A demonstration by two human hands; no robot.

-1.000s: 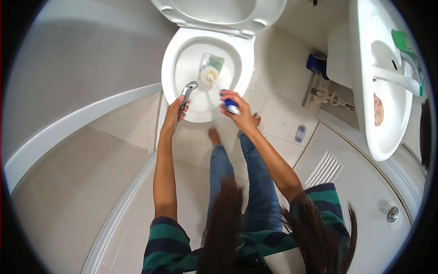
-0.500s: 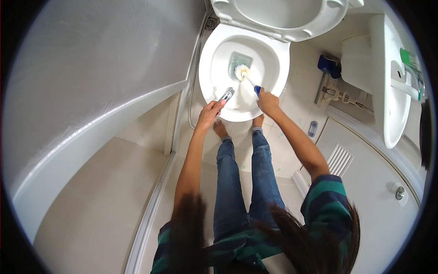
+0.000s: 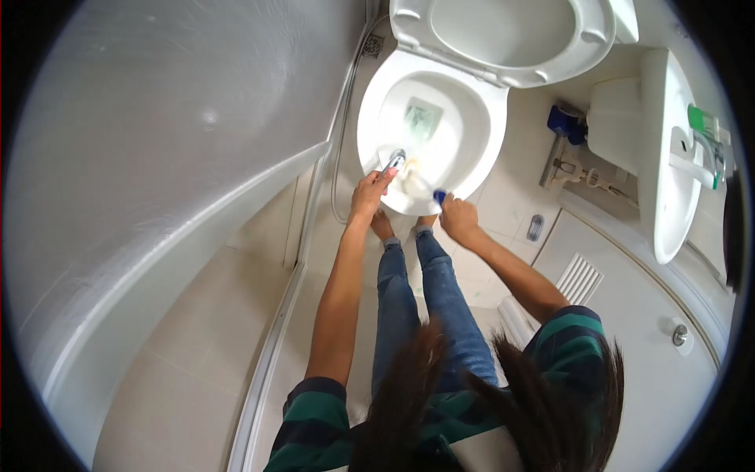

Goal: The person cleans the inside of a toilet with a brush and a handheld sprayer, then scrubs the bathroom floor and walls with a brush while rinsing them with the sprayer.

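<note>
Over the left front rim of the white toilet bowl (image 3: pixel 491 118), my left hand (image 3: pixel 368 193) is closed on a silver spray nozzle (image 3: pixel 396 161) that points into the bowl. My right hand (image 3: pixel 459 218) grips the blue handle (image 3: pixel 439 197) of a toilet brush at the front right of the rim. The brush head (image 3: pixel 412 167) is blurred and lies against the inner front of the bowl, close beside the nozzle. Greenish water (image 3: pixel 423 118) stands at the bottom of the bowl. The seat and lid (image 3: pixel 543 67) are raised.
A hose (image 3: pixel 336 169) runs down left of the toilet beside a grey panel (image 3: pixel 197 94). A floor drain (image 3: pixel 373 46) is behind it. To the right are a washbasin (image 3: pixel 668 220), a blue item (image 3: pixel 565 121) by the wall, a small brush (image 3: pixel 535 228) and a door (image 3: pixel 621 315).
The brush head has moved from the water toward the bowl's front, near the nozzle. My right hand has come down slightly. The whole view has shifted a little.
</note>
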